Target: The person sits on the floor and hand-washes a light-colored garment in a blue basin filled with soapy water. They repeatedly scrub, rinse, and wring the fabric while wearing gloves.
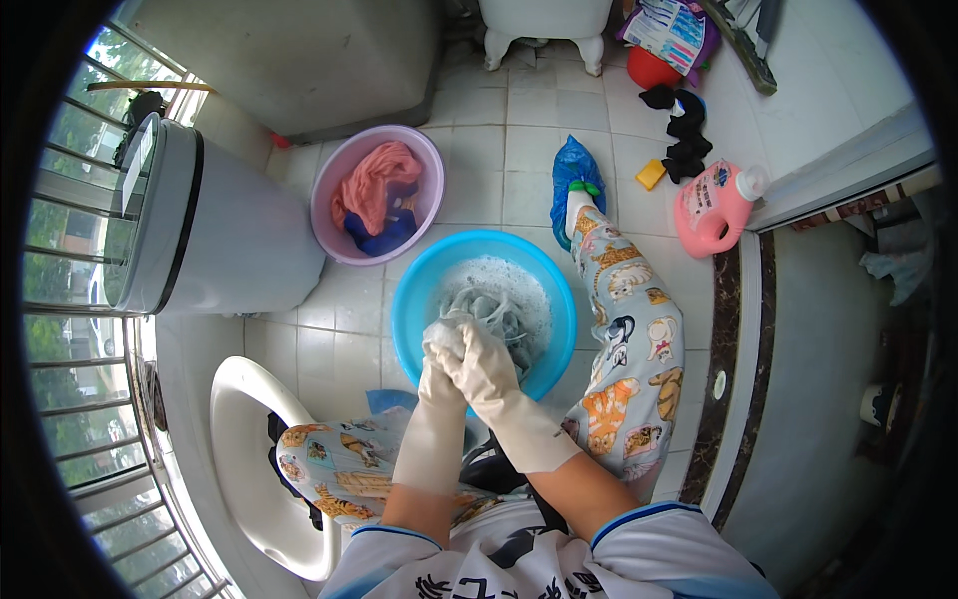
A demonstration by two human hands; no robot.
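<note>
A round blue plastic basin (557, 314) with sudsy water stands on the floor before me. Wet grey cloth (498, 311) lies in the suds, part of it lifted toward my hands. Both hands wear long cream rubber gloves and meet over the basin's near left side. My left hand (441, 363) grips a bunched, foamy part of the cloth. Pressed against it from the right, my right hand (479, 359) is also closed on the bunched cloth. The gloves hide part of the fabric between the palms.
A purple basin (435, 176) with pink and blue cloths stands beyond on the left, near a grey cylindrical bin (239, 224). A white tub (232, 419) is at lower left. A pink detergent jug (711, 210), yellow soap bar (650, 174) and black cloth items (685, 142) lie right.
</note>
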